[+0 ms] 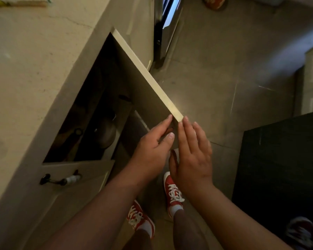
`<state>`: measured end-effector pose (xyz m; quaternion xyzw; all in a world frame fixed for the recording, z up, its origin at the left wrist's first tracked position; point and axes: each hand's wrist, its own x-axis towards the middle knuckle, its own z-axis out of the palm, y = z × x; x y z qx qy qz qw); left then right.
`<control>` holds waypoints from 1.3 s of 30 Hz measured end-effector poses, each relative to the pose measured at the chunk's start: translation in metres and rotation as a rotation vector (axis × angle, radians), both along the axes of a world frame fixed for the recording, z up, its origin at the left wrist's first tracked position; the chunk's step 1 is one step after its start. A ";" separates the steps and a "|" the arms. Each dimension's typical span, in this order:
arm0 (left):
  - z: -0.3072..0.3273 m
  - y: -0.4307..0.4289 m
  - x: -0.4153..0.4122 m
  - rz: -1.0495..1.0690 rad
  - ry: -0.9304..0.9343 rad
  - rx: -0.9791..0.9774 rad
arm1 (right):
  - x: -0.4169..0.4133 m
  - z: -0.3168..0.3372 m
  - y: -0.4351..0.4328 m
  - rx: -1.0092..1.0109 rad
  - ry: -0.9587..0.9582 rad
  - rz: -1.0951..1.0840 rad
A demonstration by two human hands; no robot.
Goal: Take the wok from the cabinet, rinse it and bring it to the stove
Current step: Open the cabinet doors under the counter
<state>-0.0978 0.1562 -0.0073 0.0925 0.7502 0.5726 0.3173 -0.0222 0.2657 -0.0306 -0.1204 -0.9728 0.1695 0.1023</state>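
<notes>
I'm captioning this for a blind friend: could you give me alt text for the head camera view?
Seen from above, a person's left hand and right hand hold the free end of an open cabinet door under a pale countertop. Inside the dark cabinet sits rounded metal cookware. Red sneakers stand on a grey tiled floor.

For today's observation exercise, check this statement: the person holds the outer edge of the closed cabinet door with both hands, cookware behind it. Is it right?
Not quite. The head view shows the cabinet door swung open, not closed. The left hand and right hand are both at its outer edge, and cookware shows in the dark cabinet interior.
</notes>
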 end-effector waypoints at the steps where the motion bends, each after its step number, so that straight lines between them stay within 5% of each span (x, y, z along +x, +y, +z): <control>1: 0.000 0.005 -0.002 -0.022 0.027 -0.015 | -0.001 0.001 0.002 0.059 -0.050 -0.016; 8: -0.002 0.024 -0.050 -0.243 0.743 -0.467 | -0.018 0.000 0.028 0.200 -0.173 -0.094; 16: -0.007 0.039 -0.106 -0.407 0.996 -0.753 | -0.050 -0.007 0.075 0.220 -0.133 -0.160; 33: -0.009 0.125 -0.170 -0.303 1.008 -0.846 | -0.167 -0.008 0.211 0.121 -0.037 -0.007; 39: -0.009 0.082 -0.153 -0.187 0.793 -0.824 | -0.171 -0.006 0.198 0.177 0.050 0.002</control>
